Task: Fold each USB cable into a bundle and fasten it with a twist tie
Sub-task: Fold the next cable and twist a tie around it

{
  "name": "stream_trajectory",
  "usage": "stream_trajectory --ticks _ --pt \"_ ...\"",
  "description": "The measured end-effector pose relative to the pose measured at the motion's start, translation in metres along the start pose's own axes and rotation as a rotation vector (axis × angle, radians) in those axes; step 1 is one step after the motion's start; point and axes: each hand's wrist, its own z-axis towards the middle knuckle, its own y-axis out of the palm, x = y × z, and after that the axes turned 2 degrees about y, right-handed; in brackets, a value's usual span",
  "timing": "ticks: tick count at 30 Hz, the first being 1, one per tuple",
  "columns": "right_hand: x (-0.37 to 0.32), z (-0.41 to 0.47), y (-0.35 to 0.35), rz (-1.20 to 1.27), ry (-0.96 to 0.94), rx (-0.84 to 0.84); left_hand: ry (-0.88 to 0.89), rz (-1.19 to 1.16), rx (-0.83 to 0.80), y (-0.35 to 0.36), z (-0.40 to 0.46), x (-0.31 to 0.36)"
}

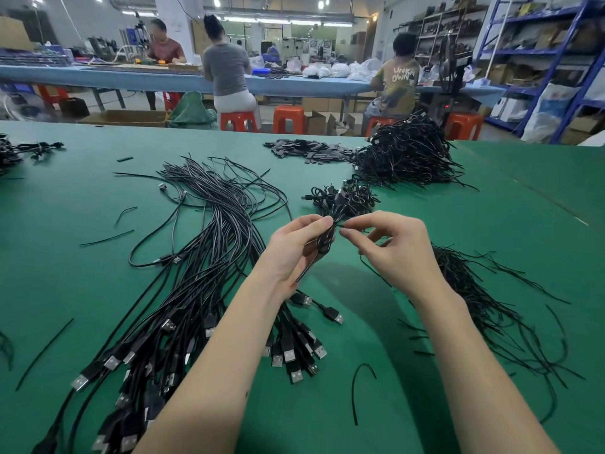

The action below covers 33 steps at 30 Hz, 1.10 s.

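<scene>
Green matting covers the workbench (98, 273), strewn with loose USB cables (196, 290) on the left and spare twist ties (484, 306) on the right. Above it, the left hand (294, 250) grips a folded cable bundle (325, 240) in curled fingers, while the right hand (393, 247) pinches a twist tie end (342, 228) at the bundle's top

A green, cloth-covered table (491, 204) carries everything. Left of the left hand (296, 247) lies a long sheaf of loose black USB cables (209, 257), their silver-tipped plugs nearest the person. Just beyond both hands sits a small heap of tied black cable bundles (347, 196), with a bigger heap (406, 152) farther off. Beneath and right of the right hand (396, 253), thin black twist ties (484, 306) lie scattered.
</scene>
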Motion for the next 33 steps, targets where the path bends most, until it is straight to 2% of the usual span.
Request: stream_trajectory --ticks 2,5,6,7,8,10,13,15,17,19,22,23,24,25,28,30,33 --pt "-0.004 0.001 0.004 0.157 0.169 -0.034 0.022 0.005 0.005 0.001 -0.001 0.0" --pt "-0.018 0.004 0.008 0.773 0.719 -0.22 0.072 0.025 0.011 0.003 -0.001 -0.001" --pt "-0.019 0.004 0.007 0.911 0.85 -0.251 0.079 0.033 0.011 0.003 -0.001 -0.001" --pt "-0.017 0.004 0.007 0.944 0.879 -0.267 0.077 0.038 0.012 0.004 0.0 -0.001" --pt "-0.015 0.004 0.007 0.875 0.815 -0.272 0.067 0.036 0.016 0.003 0.0 -0.001" --pt "-0.011 0.0 0.006 0.568 0.525 -0.221 0.038 0.025 0.033 0.001 0.001 -0.001" --pt "0.0 0.0 0.006 0.121 0.121 -0.054 0.007 0.017 0.062 -0.002 0.002 -0.002" --pt "0.005 0.0 0.008 0.016 -0.006 0.022 0.002 0.006 0.062 -0.003 0.003 -0.002" --pt "0.004 -0.001 0.012 0.056 0.02 0.062 0.007 0.019 0.057 -0.002 0.003 -0.002" --pt "0.003 -0.001 0.017 0.296 0.293 0.009 0.025 0.042 0.053 -0.002 0.002 -0.002" --pt "-0.006 0.002 0.018 0.987 0.941 -0.204 0.037 0.052 0.05 -0.001 0.002 -0.005" --pt "-0.005 0.001 0.018 1.086 1.034 -0.217 0.031 0.057 0.053 0.0 0.002 -0.006" --pt "-0.002 0.001 0.018 1.056 1.029 -0.223 0.021 0.061 0.061 0.0 0.003 -0.006" --pt "-0.002 -0.001 0.018 0.903 0.923 -0.225 0.007 0.059 0.068 0.0 0.003 -0.007" --pt "0.003 -0.006 0.014 0.363 0.393 -0.119 -0.015 0.031 0.087 -0.005 0.004 -0.004" --pt "0.009 -0.007 0.011 0.148 0.132 -0.114 -0.022 0.032 0.092 -0.009 0.005 -0.002" --pt "0.015 -0.008 0.01 -0.014 0.004 -0.072 -0.057 0.044 0.078 -0.01 0.006 -0.002"
